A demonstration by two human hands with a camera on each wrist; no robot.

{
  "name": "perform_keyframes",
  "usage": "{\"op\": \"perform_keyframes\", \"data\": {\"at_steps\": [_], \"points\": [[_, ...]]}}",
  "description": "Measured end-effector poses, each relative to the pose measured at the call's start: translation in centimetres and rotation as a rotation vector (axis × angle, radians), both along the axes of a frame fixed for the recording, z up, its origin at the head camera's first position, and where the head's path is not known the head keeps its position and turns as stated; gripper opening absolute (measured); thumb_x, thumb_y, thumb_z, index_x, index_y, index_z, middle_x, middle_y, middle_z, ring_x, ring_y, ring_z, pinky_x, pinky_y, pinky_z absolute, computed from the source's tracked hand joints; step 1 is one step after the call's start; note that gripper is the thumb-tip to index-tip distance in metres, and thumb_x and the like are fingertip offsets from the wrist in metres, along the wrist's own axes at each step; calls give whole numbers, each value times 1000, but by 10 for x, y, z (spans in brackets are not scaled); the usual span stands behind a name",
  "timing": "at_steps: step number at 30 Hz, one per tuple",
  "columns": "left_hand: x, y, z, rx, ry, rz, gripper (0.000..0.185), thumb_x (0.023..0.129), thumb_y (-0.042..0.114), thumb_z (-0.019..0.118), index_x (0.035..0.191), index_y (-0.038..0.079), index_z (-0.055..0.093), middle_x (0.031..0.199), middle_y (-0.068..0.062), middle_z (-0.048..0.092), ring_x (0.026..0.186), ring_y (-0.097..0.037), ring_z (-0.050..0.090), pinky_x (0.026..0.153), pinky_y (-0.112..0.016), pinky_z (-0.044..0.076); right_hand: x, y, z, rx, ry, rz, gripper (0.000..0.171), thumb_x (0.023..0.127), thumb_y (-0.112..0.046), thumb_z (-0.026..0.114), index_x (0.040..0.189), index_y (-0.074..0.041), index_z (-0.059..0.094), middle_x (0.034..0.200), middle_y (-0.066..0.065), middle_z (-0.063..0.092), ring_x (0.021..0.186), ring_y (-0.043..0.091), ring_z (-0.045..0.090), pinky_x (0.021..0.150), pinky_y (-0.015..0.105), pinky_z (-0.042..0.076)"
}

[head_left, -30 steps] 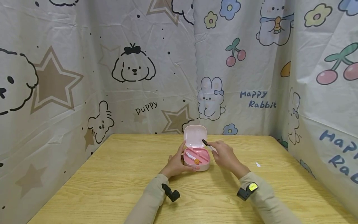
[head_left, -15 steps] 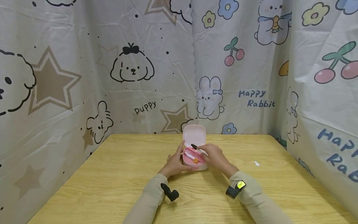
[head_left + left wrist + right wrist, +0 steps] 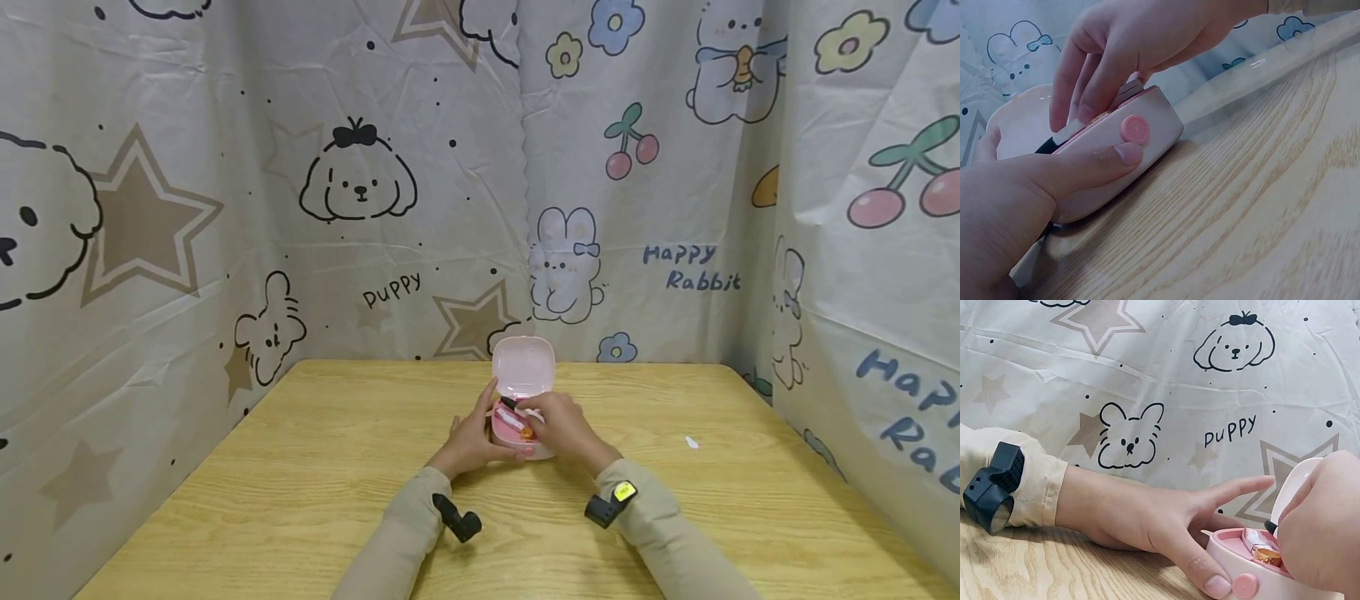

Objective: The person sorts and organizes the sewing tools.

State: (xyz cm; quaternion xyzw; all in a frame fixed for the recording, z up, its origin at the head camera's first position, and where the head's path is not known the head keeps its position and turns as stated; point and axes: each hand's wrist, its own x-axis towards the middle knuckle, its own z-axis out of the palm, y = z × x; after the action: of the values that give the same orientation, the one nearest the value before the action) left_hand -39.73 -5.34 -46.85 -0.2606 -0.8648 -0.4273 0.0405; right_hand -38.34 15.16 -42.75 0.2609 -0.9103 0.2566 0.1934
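A small pink case (image 3: 542, 454) stands on the table with its pale lid (image 3: 524, 365) raised. My left hand (image 3: 474, 439) holds it from the left, thumb on the front beside the round pink button (image 3: 1135, 129) and index finger reaching back along the side. Over the open tray, my right hand (image 3: 564, 427) pinches a thin white stick with a black end (image 3: 509, 402). That black end is at the tray's back left; whether it touches the tray cannot be told. Inside lie a white, slender piece (image 3: 512, 418) and an orange-gold ring-shaped piece (image 3: 1267, 557). My right hand hides the tray's right side.
A small white spoon-shaped piece (image 3: 692, 442) lies on the wooden table (image 3: 360, 433) to the right. Patterned curtains (image 3: 360, 275) hang behind the table and along both sides. Each sleeve bears a black wrist camera (image 3: 457, 518).
My right hand has moved left from beside the case to above its tray, carrying the black-ended stick, which now lies lower over the tray. My left hand has stayed on the case.
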Motion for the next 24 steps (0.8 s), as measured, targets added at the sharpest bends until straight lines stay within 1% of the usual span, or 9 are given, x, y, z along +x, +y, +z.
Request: {"op": "perform_keyframes", "data": {"at_steps": [5, 7, 10, 15, 19, 24], "points": [[0, 0, -1, 2, 3, -2, 132, 72, 45, 95, 168, 29, 5, 160, -9, 43, 147, -32, 37, 114, -75, -1, 0, -2, 1, 3, -18, -16, 18, 90, 1, 76, 105, -8, 81, 103, 3, 77, 76, 16, 57, 65, 36, 44], [0, 0, 0, 2, 4, -2, 133, 72, 45, 95, 168, 28, 5, 159, -9, 44, 147, -32, 38, 114, -75, -1, 0, -3, 2, 11, -33, -26, 19, 90, 0, 76, 106, -9, 81, 103, 3, 77, 74, 17, 55, 64, 36, 42], [1, 0, 1, 1, -3, 0, 133, 72, 45, 95, 168, 28, 5, 160, -10, 43, 147, -30, 37, 115, -74, -2, -1, -4, 3, 35, -38, -51, 20, 89, 0, 77, 106, -11, 82, 102, 1, 76, 74, 16, 54, 66, 39, 42], [-1, 1, 0, -12, -1, 5, 132, 73, 46, 95, 168, 28, 4, 161, -10, 41, 147, -28, 37, 114, -74, -2, -3, -6, 3, 65, -50, -86, 22, 89, -1, 77, 107, -13, 82, 105, 1, 77, 82, 17, 61, 71, 48, 46], [-2, 2, -1, -24, 14, 10, 132, 73, 47, 95, 168, 27, 5, 163, -8, 39, 146, -28, 40, 113, -76, -1, -3, -7, 4, 79, -65, -99, 23, 90, -2, 77, 108, -14, 82, 106, 0, 77, 87, 19, 64, 73, 49, 45], [-3, 2, -2, -29, 12, 16, 132, 73, 48, 94, 168, 28, 4, 164, -9, 37, 146, -29, 40, 113, -76, -1, -1, -9, 5, 100, -47, -107, 21, 90, -3, 77, 106, -16, 83, 105, 0, 77, 94, 24, 69, 72, 50, 46]]}}
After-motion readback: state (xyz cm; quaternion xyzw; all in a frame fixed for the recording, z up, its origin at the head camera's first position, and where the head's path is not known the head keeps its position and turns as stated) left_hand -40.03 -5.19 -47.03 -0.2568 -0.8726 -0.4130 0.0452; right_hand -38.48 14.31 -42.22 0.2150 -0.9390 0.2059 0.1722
